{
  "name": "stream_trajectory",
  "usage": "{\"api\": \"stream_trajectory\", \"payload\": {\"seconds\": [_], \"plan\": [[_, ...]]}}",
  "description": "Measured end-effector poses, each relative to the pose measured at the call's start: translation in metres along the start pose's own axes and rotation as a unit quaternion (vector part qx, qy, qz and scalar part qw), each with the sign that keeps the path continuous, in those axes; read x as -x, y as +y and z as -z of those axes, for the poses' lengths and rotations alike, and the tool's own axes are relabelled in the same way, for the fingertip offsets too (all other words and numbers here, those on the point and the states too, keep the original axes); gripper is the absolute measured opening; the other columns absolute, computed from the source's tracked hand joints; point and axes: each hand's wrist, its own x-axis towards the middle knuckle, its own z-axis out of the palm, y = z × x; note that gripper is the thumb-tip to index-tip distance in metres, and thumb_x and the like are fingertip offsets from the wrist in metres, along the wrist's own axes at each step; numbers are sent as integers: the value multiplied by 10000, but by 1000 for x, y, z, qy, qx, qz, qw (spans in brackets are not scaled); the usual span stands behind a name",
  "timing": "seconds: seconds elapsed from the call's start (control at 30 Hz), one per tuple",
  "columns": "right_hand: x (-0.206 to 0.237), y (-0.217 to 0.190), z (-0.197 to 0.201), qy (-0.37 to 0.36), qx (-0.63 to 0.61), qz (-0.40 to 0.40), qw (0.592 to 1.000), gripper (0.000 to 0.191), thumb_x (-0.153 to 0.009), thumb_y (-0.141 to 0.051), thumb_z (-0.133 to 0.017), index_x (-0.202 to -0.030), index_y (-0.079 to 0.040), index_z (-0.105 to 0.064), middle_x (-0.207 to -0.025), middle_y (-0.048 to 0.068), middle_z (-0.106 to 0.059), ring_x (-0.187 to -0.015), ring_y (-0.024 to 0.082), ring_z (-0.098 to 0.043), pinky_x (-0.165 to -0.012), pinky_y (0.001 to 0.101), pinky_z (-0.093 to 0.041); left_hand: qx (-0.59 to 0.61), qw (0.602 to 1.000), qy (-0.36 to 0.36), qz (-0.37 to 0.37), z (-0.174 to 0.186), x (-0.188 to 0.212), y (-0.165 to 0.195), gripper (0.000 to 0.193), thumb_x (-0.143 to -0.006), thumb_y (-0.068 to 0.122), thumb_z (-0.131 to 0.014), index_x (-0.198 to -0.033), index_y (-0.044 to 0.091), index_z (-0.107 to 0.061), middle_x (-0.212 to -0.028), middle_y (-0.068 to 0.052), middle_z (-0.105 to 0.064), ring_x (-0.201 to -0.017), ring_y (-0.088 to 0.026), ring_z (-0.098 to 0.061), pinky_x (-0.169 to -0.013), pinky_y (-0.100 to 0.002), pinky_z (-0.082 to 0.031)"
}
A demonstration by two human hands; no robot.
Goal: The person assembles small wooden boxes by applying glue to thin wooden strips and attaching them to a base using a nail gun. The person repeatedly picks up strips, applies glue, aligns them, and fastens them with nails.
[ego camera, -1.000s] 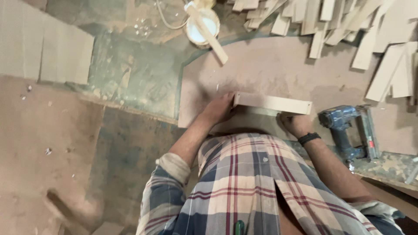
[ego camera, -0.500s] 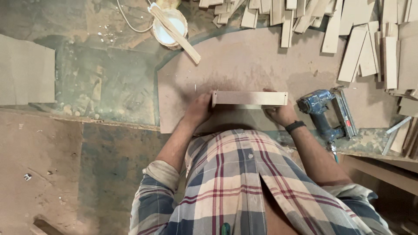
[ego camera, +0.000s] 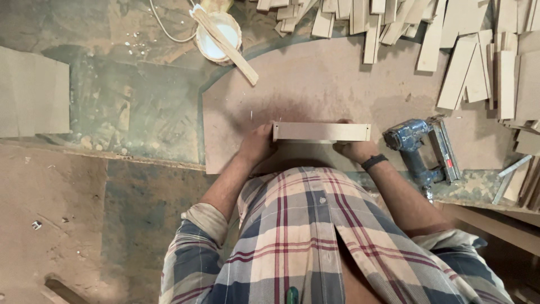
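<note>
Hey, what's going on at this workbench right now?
A person in a plaid shirt holds a narrow wooden board by its ends, left hand and right hand, on a brown sheet. A blue nail gun lies to the right; a small tub with a stick across it sits farther back.

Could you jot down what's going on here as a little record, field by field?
Setting: dusty workshop, seen from above
Left hand: grips the left end of the wooden piece
Right hand: grips its right end
Work surface: large board with a curved edge
Right of the hands: blue nail gun, lying on the board
Far side: white bowl with a stick across it; pile of wood strips
</note>
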Motion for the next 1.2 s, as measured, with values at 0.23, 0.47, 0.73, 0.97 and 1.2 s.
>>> {"api": "stream_trajectory", "payload": {"seconds": [0.23,0.47,0.73,0.97,1.2], "plan": [[1,-1,-4,17,-12,16,1000,591,-694,-193,-799,-1225,-57,-576,-971,157,-686,-841,321,-671,-725,395,-552,-16,999,-38,29,-4,1,1,745,-737,183,-793,-1401,18,-497,-1071,-190,-714,-976,-391,-694,-838,-483,-564],[0,5,14,-26,-14,79,996,482,-748,-166,-762,-1205,-105,-619,-947,137,-685,-811,308,-666,-697,388,-551,25,999,-44,-6,11,-4,-4,735,-735,144,-780,-1404,42,-495,-1197,-214,-682,-1088,-408,-658,-883,-476,-544],[-7,2,23,-37,-2,99,994,453,-742,-208,-790,-1160,-100,-655,-929,139,-691,-794,335,-664,-689,413,-559,34,999,15,-32,10,-4,1,562,-888,122,-741,-1415,76,-550,-1271,-200,-685,-1166,-394,-651,-953,-467,-538],[46,-15,74,-50,-11,62,997,711,-615,-367,-970,-1196,-62,-697,-1023,127,-751,-855,228,-722,-747,407,-587,222,974,46,13,36,4,52,408,-900,100,-610,-1305,65,-570,-1172,-192,-720,-1104,-336,-720,-934,-395,-574],[73,-68,143,-82,-46,-83,992,480,-643,-379,-917,-1014,-103,-791,-712,37,-752,-581,165,-683,-551,338,-547,158,987,-28,-12,-4,-45,63,501,-898,126,-552,-1390,42,-590,-1249,-253,-678,-1159,-434,-622,-995,-483,-450]]}}
